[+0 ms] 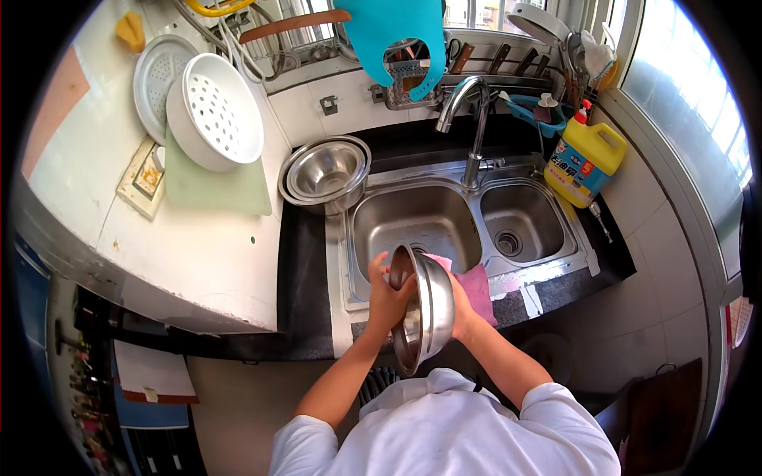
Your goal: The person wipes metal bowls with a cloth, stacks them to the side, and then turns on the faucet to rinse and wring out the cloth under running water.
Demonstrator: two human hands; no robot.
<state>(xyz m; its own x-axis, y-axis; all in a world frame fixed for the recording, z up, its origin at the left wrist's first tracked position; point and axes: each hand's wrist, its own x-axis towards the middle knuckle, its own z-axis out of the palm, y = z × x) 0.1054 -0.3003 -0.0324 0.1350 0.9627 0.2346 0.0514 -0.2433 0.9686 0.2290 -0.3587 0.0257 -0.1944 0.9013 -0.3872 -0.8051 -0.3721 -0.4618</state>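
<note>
A steel bowl [435, 305] is tilted on its side in front of the double sink, its opening facing left. My left hand [388, 295] grips its rim, with the thumb over the edge and some fingers raised. Around the bowl's right side is my right hand [462, 305], its fingers mostly hidden behind the bowl. Next to that hand a pink cloth [476, 293] lies over the sink's front edge, partly behind the bowl. The large basin [381, 214] lies just beyond the bowl.
Nested steel bowls [325, 173] stand left of the sink. A chrome faucet [476, 135] rises behind it. At the right back is a yellow detergent bottle [583, 165]. A white colander [214, 111] hangs on the left wall, and a turquoise bib [389, 36] hangs above.
</note>
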